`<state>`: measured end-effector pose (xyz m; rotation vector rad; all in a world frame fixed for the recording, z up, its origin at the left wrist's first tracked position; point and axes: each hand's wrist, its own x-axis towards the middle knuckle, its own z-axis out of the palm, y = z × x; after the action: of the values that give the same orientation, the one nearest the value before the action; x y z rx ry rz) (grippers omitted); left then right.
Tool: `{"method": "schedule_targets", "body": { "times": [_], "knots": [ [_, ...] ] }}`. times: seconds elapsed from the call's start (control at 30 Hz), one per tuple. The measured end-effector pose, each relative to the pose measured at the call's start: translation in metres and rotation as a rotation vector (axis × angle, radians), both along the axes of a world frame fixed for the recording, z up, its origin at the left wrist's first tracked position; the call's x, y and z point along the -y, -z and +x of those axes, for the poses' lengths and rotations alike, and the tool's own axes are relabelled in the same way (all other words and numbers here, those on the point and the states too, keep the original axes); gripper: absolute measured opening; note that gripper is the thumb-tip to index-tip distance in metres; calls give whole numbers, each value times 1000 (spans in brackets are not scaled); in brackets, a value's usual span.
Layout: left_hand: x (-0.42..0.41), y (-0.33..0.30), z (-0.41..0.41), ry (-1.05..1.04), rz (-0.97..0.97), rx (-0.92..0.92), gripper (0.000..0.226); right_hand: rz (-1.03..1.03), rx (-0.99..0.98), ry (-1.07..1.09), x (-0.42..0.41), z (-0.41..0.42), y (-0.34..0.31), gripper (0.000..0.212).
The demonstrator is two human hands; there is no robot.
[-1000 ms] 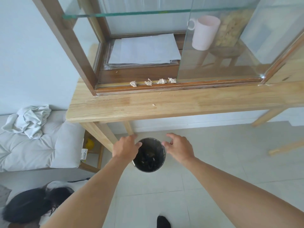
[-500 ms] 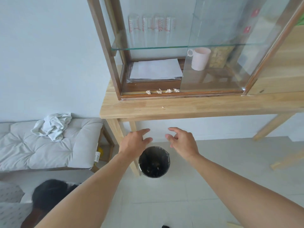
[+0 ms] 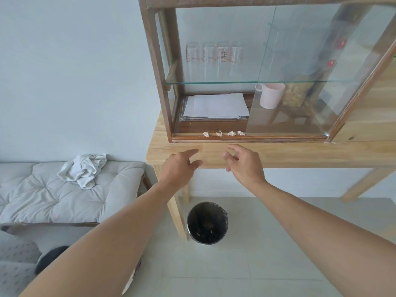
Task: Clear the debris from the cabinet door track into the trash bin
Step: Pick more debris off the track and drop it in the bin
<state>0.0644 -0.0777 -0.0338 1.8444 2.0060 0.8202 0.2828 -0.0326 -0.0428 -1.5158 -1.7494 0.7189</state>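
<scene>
Both hands were down by the trash bin (image 3: 207,223) a sec ago; now they are lifted up to the table (image 3: 300,154) edge. So picking up is likely next. The left hand (image 3: 179,168) and right hand (image 3: 244,163) are open w/ loose fingers, nothing held. Four small crumpled bits of debris (image 3: 223,133) are lined up in the cabinet door track (image 3: 278,137), just above the hands. They look light, pale & scrunched.
</scene>
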Motion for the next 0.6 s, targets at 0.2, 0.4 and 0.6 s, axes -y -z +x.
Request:
{"method": "schedule_targets", "body": {
  "times": [0.2,0.4,0.6],
  "knots": [
    [-50,-3,2,-18,45,-12,49,-29,-29,-12,-47,-8,-4,39],
    [-90,-7,13,-41,69,-10,52,-54,-15,-24,-76,-21,-3,47],
    [-101,1,15,-41,84,-2,34,-33,-28,-56,-88,-23,0,33]
  ]
}}
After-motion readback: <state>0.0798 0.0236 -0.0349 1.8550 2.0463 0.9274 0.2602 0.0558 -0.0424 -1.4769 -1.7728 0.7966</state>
